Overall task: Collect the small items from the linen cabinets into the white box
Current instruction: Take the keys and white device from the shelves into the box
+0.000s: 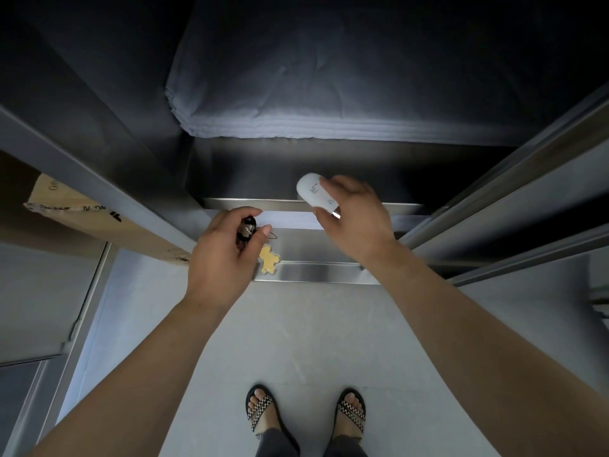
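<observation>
My left hand (224,255) grips a small dark item with a metal clip (247,229), and a yellow gingerbread-man charm (269,259) hangs below it. My right hand (354,216) holds a white oval device (314,192) with faint markings, pinched between thumb and fingers over the cabinet's front edge. Both hands hover above the metal sill (316,272) of an open linen cabinet. The white box is not in view.
A stack of folded grey linen (329,94) fills the shelf inside the cabinet. Cabinet frames and door rails (494,206) run along both sides. A cardboard box (82,222) lies at the left. My sandalled feet (306,413) stand on the pale floor.
</observation>
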The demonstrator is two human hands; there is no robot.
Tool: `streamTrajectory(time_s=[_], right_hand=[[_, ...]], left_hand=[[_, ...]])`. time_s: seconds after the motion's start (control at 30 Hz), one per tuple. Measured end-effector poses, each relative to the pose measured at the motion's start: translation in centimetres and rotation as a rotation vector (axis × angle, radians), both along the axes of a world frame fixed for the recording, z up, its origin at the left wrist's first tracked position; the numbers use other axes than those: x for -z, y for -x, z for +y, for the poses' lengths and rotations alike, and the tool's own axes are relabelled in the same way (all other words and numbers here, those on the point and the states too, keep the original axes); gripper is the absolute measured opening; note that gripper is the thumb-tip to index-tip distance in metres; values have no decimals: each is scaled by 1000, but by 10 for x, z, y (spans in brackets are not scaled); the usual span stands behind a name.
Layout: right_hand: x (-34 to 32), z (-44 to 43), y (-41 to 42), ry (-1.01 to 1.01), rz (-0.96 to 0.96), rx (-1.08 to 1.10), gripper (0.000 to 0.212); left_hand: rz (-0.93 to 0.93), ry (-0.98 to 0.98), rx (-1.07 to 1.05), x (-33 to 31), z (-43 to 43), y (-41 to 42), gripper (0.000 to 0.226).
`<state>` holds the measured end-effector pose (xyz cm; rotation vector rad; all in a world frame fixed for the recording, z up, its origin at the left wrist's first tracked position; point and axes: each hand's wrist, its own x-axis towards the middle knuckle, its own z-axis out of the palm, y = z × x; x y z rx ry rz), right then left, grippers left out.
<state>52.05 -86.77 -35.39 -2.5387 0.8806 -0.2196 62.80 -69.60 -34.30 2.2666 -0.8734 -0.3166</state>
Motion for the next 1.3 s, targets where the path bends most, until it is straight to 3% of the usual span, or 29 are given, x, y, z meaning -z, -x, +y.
streamTrajectory(time_s=[0.27,0.63,0.83,1.07,1.3], right_hand=[[-51,42,67,-128,-79,77,49],[-167,119,194,-352,-218,265,44],[-220,150,238,-333,-273,402,45],[-254,190,234,-207,-285,552,44],[-262,266,183,-235,-407,740,43]], left_hand=[[34,18,16,-50,17,30,26],[148,-63,143,-163,59,136,27],[159,22,273,-211,62,159,24],[180,64,501,-241,76,129,20],[260,84,607,-258,118,85,22]])
